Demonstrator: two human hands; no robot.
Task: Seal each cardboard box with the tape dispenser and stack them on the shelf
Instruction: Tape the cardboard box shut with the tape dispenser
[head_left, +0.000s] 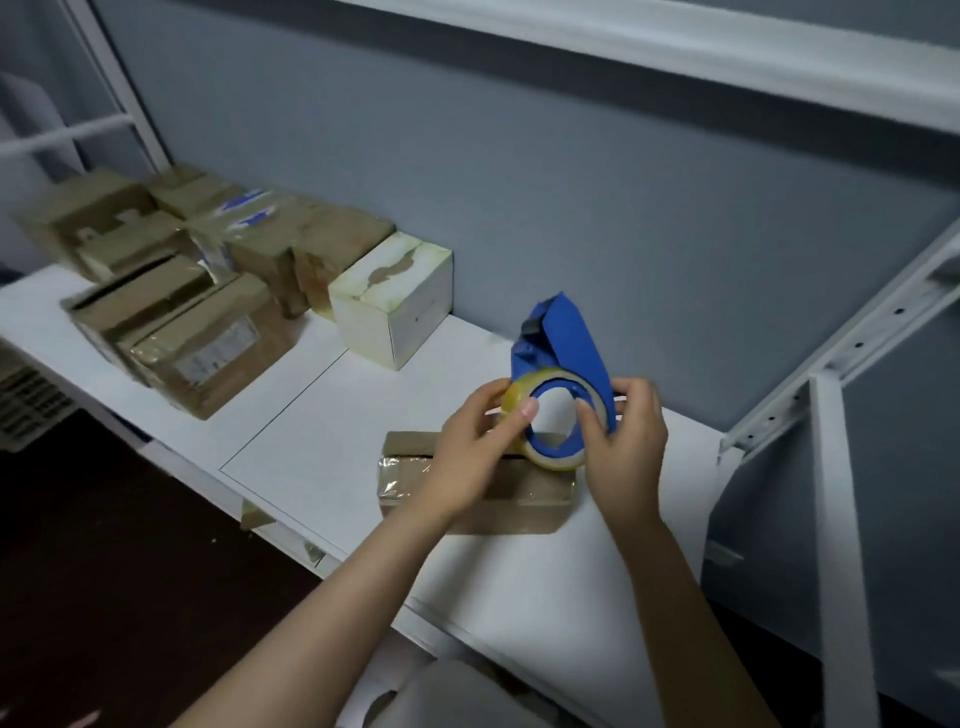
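Left hand (475, 447) pinches the tape roll (519, 400) at its rim. The blue tape dispenser (563, 358) is held nose-up between both hands, directly above the cardboard box (530, 499), whose long axis runs left to right on the shelf (571, 582). Right hand (623, 447) grips the dispenser's right side, about as near the box as the left.
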